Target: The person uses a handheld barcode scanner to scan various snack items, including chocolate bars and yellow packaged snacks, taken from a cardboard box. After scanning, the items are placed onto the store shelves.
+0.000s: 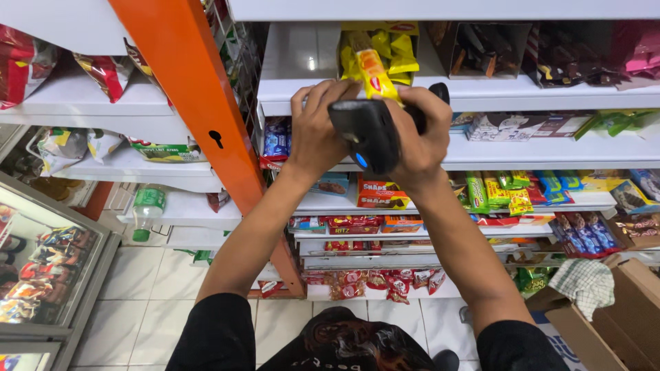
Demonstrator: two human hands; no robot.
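While raised at the shelf point(289, 89), both hands' fingers curled closed; left hand point(317, 130), right hand point(416, 141) gripping black scanner point(368, 134), yellow packet point(375, 75).

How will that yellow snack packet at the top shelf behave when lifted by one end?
The yellow snack packet is probably light and somewhat floppy: it is a thin, glossy wrapper, held tilted above the left hand. The shiny film may be slippery. The right hand holds a dark handheld scanner, so support looks limited.
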